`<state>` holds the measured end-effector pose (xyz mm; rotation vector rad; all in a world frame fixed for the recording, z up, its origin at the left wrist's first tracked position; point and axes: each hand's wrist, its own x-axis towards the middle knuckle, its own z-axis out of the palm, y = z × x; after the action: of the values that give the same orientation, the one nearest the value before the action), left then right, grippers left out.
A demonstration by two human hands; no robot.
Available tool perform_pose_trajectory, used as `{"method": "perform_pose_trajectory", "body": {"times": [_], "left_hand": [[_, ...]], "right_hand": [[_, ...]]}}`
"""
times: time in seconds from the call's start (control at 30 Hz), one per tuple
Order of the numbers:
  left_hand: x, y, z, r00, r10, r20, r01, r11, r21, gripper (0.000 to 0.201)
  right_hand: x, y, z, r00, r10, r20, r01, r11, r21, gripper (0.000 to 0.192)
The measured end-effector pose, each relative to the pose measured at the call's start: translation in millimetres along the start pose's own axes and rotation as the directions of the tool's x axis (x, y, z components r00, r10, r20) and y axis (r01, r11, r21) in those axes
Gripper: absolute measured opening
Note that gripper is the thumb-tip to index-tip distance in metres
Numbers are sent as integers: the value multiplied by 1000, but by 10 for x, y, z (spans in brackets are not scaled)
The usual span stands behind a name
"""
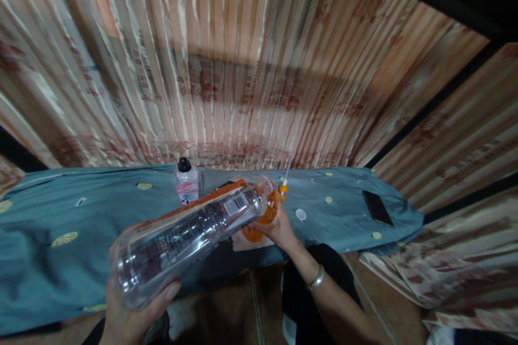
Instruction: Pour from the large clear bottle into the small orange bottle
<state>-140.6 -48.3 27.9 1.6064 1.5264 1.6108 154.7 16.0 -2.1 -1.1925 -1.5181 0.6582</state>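
Head view: left hand cups the base of a large clear plastic bottle with an orange-edged label and barcode, fingers curled under and round it, thumb on the near side, so closed on the bottle. The bottle lies tilted nearly flat, base toward the camera and low, neck end away and slightly higher, which puts its mouth over the orange thing ahead. It looks empty or nearly so; liquid level can't be told.

Right hand, silver bangle on the wrist, is wrapped round a small orange rounded container or funnel-like piece right at the bottle's neck. Fingers closed on it, apparently steadying it against the mouth; the exact joint is hidden by the bottle.

Both are held just above the near edge of the counter, covered by a blue-grey cloth with yellow round motifs.

On the cloth: a small clear bottle with black cap and pink label, upright, behind the big bottle; a small orange and white dropper-like piece just beyond the right hand; a small white round cap beside it; a dark phone lying flat, well apart to the right. Striped patterned curtain hangs behind.
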Motion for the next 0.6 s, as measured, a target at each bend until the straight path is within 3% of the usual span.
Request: {"method": "perform_pose_trajectory", "body": {"times": [0.13, 0.3, 0.47, 0.6], "left_hand": [[40, -3, -40, 999, 3, 54, -2, 1000, -2, 90], [60, 107, 11, 992, -100, -78, 94, 992, -82, 91], [44, 95, 15, 995, -86, -50, 82, 994, -78, 93], [29, 31, -23, 998, -55, 37, 57, 997, -56, 95]], "right_hand": [[3, -7, -2, 1000, 6, 9, -6, 1000, 6, 101], [6, 1, 9, 999, 28, 23, -29, 999, 26, 100], [4, 20, 13, 1000, 15, 20, -16, 999, 42, 97], [5, 11, 7, 1000, 1, 24, -2, 1000, 26, 96]]}}
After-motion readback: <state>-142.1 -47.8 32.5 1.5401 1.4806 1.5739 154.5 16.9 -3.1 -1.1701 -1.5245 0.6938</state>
